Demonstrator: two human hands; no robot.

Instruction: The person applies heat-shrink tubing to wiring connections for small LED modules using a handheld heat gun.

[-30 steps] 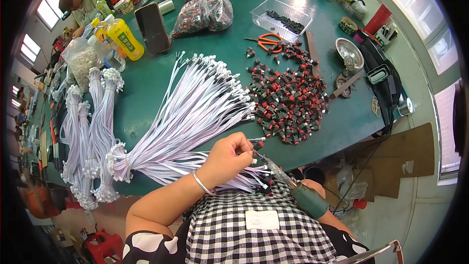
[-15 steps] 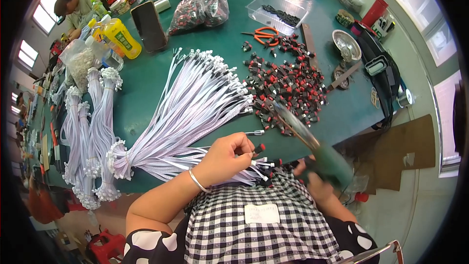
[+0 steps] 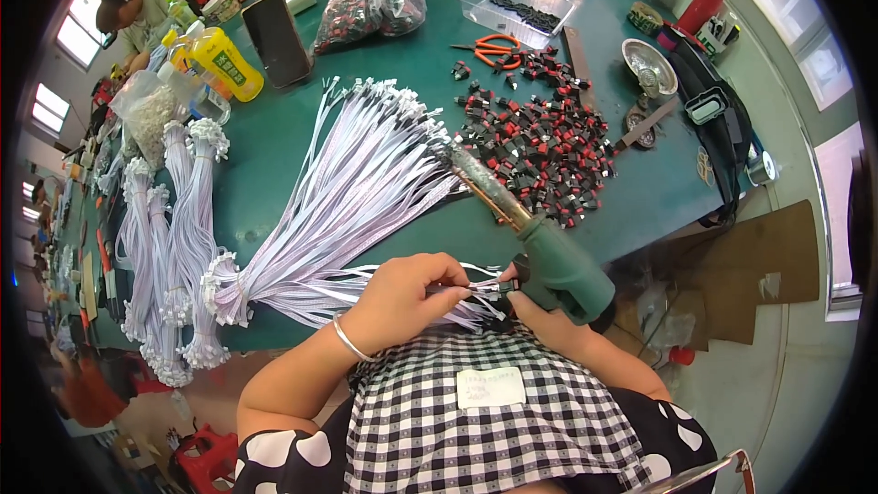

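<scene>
L hand (image 3: pixel 402 297) pinching a white wire lead (image 3: pixel 457 290) w/ small black-red switch (image 3: pixel 506 285) at table (image 3: pixel 274 146) edge, over lap. R hand (image 3: pixel 549 316) gripping green soldering gun (image 3: pixel 549 256). Best keeping lead steady, tip clear of fingers.

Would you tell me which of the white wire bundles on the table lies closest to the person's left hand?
The fanned-out bundle running diagonally across the green table; its near end reaches the left hand. The other bundles lie farther left, near the table edge.
</scene>
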